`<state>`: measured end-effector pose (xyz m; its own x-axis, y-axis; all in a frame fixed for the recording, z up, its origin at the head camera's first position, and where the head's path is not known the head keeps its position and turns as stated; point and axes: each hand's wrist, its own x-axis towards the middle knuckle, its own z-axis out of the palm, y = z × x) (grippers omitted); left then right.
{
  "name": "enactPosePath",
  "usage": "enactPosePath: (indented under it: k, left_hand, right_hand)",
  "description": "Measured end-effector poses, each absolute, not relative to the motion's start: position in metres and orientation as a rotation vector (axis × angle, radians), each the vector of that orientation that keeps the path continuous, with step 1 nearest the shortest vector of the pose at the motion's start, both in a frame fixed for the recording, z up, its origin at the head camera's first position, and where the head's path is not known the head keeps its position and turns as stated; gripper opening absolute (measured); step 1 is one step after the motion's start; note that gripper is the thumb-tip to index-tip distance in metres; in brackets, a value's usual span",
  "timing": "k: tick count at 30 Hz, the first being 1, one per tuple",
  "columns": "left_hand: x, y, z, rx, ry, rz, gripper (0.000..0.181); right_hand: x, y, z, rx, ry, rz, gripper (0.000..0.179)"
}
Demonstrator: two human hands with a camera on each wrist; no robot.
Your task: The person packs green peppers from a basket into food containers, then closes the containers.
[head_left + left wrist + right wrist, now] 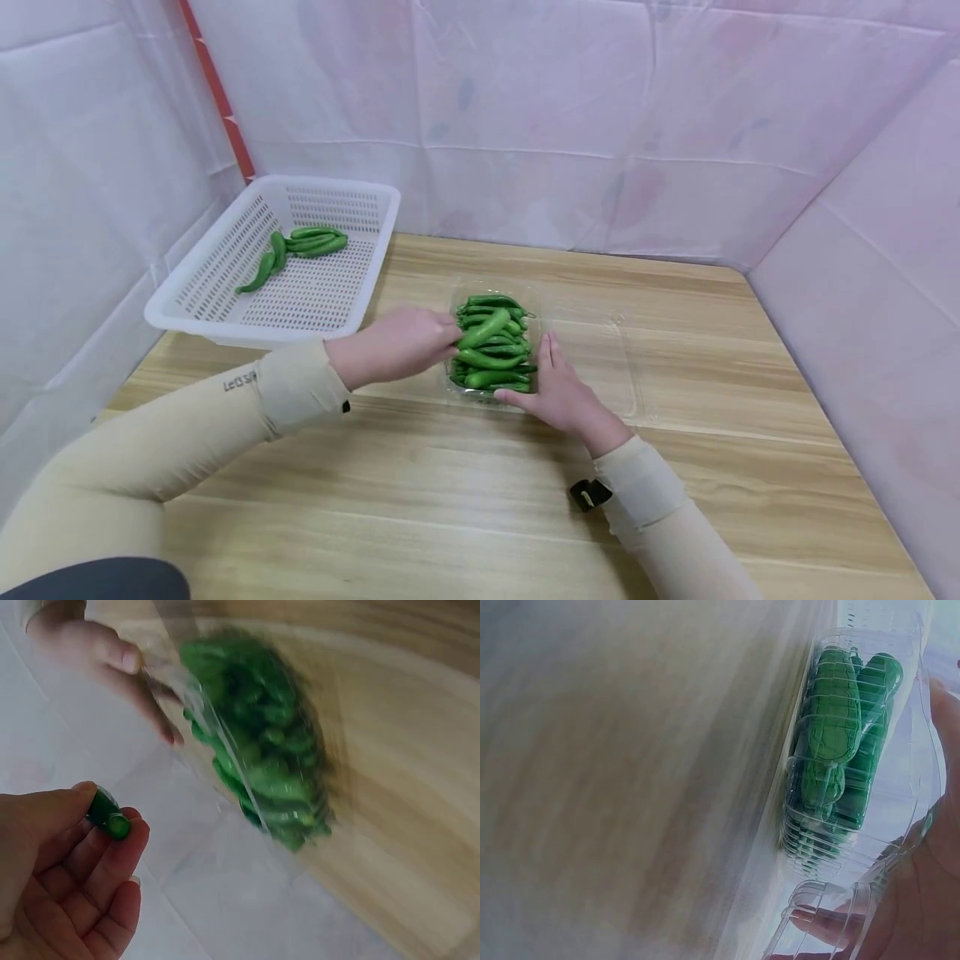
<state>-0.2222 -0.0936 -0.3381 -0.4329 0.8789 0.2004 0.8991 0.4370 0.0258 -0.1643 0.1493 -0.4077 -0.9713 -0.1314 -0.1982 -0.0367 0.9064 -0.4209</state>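
Note:
My left hand (401, 343) pinches a green pepper (109, 814) between thumb and fingers, over the left side of a clear plastic box. In the left wrist view the blunt end of this pepper sticks out from the fingertips. Several green peppers (495, 379) fill the box (821, 844) in a crosswise stack. My right hand (562, 396) rests against the near right corner of the box, with thumb along the front edge and straight fingers along the right side. Its fingers show through the clear plastic in the right wrist view.
The flat clear lid (600, 358) lies spread out to the right of the box. A white slotted basket (375, 250) stands at the back left with several green peppers (318, 242) in it. White sheeting (525, 192) walls in the wooden table (450, 500).

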Motion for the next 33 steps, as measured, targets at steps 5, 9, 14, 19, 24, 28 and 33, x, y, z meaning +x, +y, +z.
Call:
enactPosePath:
  k: [5, 9, 14, 19, 24, 28, 33]
  left_hand:
    - [-0.215, -0.080, -0.350, -1.657, -2.505, -0.094, 0.012]
    - [-0.213, -0.070, -0.361, -1.725, -2.479, -0.016, 0.010]
    - [-0.212, -0.063, -0.373, -1.746, -2.427, 0.144, 0.011]
    - [-0.211, -0.056, -0.382, -1.699, -2.428, 0.251, 0.010]
    - [-0.210, -0.053, -0.384, -1.680, -2.507, 0.274, 0.013]
    - [-0.210, -0.053, -0.382, -1.721, -2.549, 0.274, 0.020]
    - [-0.211, -0.054, -0.382, -1.767, -2.559, 0.253, 0.025]
  right_hand:
    - [-0.165, 0.150, -0.408, -0.136, 2.856, -0.620, 0.121]
    - [-0.165, 0.150, -0.408, -0.133, 2.852, -0.628, 0.121]
    - [-0.165, 0.150, -0.409, -0.124, 2.840, -0.630, 0.123]
    - [-0.166, 0.149, -0.409, -0.115, 2.835, -0.616, 0.123]
    - [-0.166, 0.149, -0.409, -0.116, 2.833, -0.612, 0.123]
    - [-0.166, 0.149, -0.409, -0.120, 2.836, -0.623, 0.121]
    - [-0.166, 0.150, -0.409, -0.114, 2.836, -0.625, 0.120]
